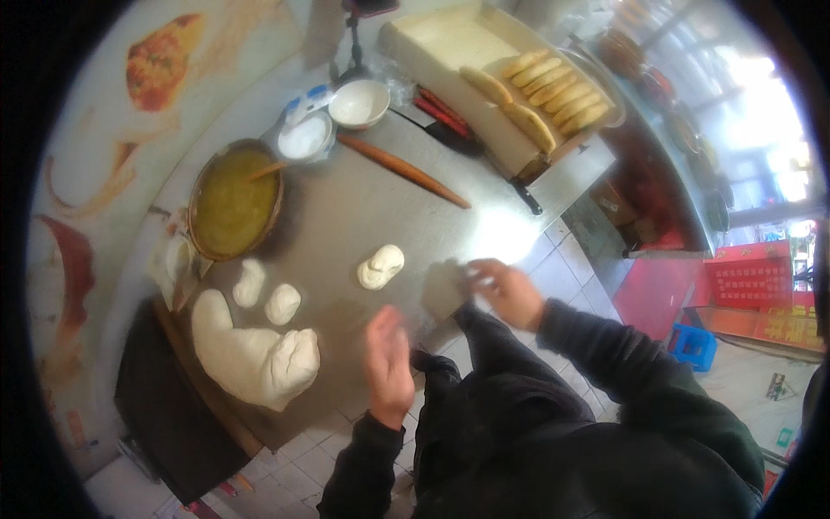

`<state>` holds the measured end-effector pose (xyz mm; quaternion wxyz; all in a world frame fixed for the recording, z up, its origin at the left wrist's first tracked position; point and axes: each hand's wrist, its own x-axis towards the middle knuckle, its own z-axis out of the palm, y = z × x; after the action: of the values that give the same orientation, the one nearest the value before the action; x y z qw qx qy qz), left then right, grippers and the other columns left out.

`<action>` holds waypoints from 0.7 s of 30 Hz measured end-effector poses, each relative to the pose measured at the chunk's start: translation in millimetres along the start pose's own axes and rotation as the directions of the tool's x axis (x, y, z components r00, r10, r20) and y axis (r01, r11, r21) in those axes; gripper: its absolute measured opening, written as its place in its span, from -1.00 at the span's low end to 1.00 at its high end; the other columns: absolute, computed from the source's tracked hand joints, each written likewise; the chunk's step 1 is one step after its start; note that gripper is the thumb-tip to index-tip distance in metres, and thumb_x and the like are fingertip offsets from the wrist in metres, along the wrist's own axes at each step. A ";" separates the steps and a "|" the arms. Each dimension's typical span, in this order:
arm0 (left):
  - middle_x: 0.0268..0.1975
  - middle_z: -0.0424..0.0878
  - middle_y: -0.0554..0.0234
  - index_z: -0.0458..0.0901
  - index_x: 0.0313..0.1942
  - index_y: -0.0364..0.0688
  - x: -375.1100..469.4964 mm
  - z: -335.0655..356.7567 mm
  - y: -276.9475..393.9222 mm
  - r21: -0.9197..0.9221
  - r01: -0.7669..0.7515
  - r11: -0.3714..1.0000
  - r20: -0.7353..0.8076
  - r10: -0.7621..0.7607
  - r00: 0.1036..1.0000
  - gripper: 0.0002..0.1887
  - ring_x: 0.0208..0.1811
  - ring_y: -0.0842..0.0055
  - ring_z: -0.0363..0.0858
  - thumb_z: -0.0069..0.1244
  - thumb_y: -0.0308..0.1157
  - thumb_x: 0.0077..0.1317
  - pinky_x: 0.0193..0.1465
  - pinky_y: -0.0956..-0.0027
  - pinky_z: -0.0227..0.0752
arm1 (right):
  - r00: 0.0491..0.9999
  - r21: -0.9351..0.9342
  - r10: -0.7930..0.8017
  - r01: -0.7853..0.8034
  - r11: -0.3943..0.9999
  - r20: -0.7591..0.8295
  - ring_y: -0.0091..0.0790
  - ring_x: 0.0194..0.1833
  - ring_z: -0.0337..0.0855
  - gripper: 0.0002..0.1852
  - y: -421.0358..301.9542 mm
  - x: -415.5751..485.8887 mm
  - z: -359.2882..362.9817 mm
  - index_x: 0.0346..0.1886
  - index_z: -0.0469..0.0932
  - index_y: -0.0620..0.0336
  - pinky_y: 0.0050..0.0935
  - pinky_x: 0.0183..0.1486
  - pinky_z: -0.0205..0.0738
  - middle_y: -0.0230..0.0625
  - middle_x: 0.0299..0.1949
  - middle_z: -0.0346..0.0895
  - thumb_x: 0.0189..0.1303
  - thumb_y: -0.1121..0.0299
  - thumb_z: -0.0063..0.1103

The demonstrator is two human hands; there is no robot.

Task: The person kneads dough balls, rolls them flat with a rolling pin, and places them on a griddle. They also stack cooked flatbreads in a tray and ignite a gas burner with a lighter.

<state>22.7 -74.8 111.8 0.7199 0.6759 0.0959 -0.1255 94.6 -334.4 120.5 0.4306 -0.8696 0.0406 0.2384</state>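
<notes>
My left hand [389,363] is over the near edge of the metal worktop [331,214], its fingers stretched out and holding nothing. My right hand [509,292] is at the right corner of the worktop, blurred, with bent fingers. Something pale shows between those fingers, but I cannot tell if it is dough or the floor behind. A folded lump of dough [380,266] lies beyond my left hand. On the left sit a large curved mass of dough [253,357] and two small dough pieces, one long [249,283] and one rounder [283,303].
A tapered wooden rolling pin [402,170] lies across the back. Left of it stand a basin of yellowish liquid [233,201], a bowl of white powder [305,136] and a white bowl [360,104]. A knife [526,198] lies by a tray [447,39] of baked flatbreads [551,91].
</notes>
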 end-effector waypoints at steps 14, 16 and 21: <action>0.40 0.64 -0.11 0.36 0.58 -0.20 119.3 -24.2 -50.8 0.484 -0.179 0.857 -0.078 0.246 0.966 -0.19 0.37 0.11 0.68 0.24 -0.64 0.31 0.45 0.14 0.50 | 0.568 -0.269 -0.816 0.774 0.573 -0.102 -0.04 0.48 0.56 -0.43 -11.3 100.5 87.9 0.32 0.68 0.10 0.02 0.57 0.36 -0.13 0.37 0.65 0.18 0.61 0.29; 0.44 0.58 -0.19 0.26 0.63 -0.20 120.9 -22.5 -53.0 0.555 -0.229 0.800 -0.026 0.293 0.956 -0.11 0.43 0.08 0.62 0.19 -0.70 0.28 0.52 0.16 0.45 | 0.650 -0.449 -0.754 0.704 0.551 0.093 -0.04 0.57 0.43 -0.31 -11.9 93.0 88.9 0.45 0.56 0.10 0.07 0.64 0.22 -0.15 0.52 0.49 0.16 0.60 0.30; 0.60 0.32 -0.21 0.08 0.67 -0.27 106.1 -60.4 -37.2 0.514 -0.238 0.824 -0.204 0.387 0.899 -0.05 0.66 0.03 0.29 0.12 -0.70 0.28 0.70 0.12 0.14 | 0.695 -0.165 -0.697 0.719 0.675 0.177 0.04 0.67 0.26 -0.18 -22.8 98.9 80.0 0.60 0.36 0.24 0.06 0.68 0.14 0.01 0.67 0.25 0.18 0.61 0.26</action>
<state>113.9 -22.0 39.8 0.5190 0.8492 0.0565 0.0796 157.9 -245.3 51.4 0.3910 -0.8465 -0.3475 0.0988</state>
